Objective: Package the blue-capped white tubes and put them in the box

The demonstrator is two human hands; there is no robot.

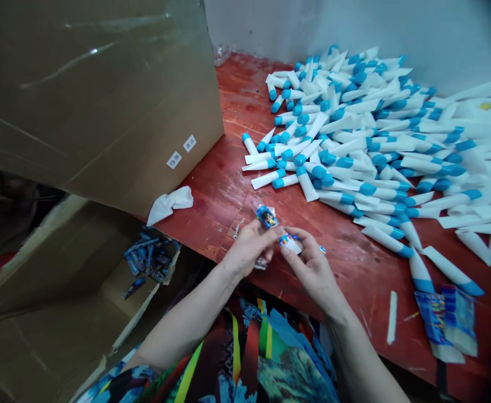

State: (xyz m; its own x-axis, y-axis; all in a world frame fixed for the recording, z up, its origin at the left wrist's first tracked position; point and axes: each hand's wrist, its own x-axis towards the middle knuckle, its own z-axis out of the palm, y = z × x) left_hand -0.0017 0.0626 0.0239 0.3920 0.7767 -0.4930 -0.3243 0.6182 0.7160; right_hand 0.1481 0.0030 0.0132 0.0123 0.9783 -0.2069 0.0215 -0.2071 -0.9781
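Between my two hands is a small tube in a printed blue wrapper [267,217] with a cartoon figure on it, tilted over the table's front edge. My left hand [251,246] is closed round its side, thumb across the print. With thumb and fingers, my right hand [306,260] pinches the lower end, where the wrapper looks white and striped. My palms hide part of the tube. Just beyond my hands lies a large heap of white tubes with blue caps [354,140]. Flat printed sleeves [432,316] rest at the front right.
A big cardboard box [103,101] stands at the left of the red table [212,173]. Below it, an open carton [56,268] holds several blue-wrapped tubes [149,257]. A crumpled white cloth or paper [170,204] and a white strip [392,317] lie on the table.
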